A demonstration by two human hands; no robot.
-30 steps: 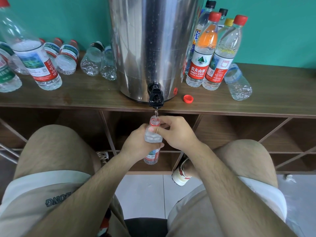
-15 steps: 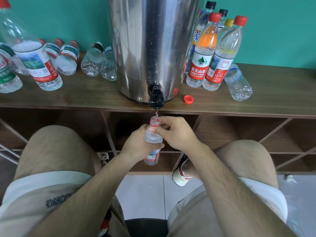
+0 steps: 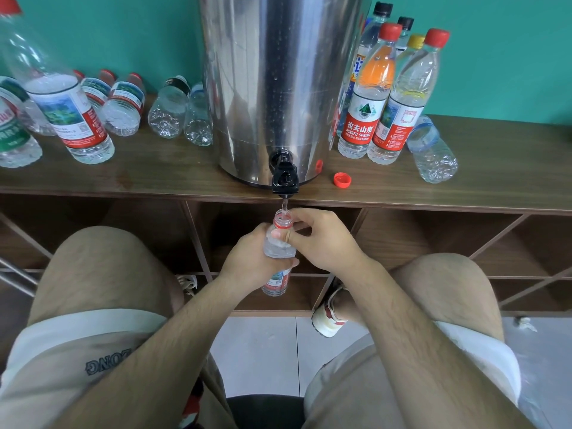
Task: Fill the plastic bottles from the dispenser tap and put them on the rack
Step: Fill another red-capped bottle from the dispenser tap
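A steel dispenser (image 3: 278, 88) stands on the wooden rack top (image 3: 185, 178), its black tap (image 3: 285, 178) hanging over the front edge. A thin stream of water runs from the tap into an uncapped clear plastic bottle (image 3: 280, 246) held upright just below it. My left hand (image 3: 247, 261) grips the bottle's body. My right hand (image 3: 322, 239) pinches the bottle at its neck, just under the red ring. The bottle's lower part with its red label shows below my left hand.
A loose red cap (image 3: 342, 179) lies right of the tap. Several capped bottles (image 3: 393, 97) stand at the right, one clear bottle (image 3: 431, 150) lying beside them. Several bottles (image 3: 123, 103) lie at the left, with one tilted bottle (image 3: 62, 100). Open rack compartments (image 3: 418, 239) sit below; my knees flank them.
Both hands and the bottle stay under the tap while water keeps running. The view has shifted very slightly; nothing else moved.
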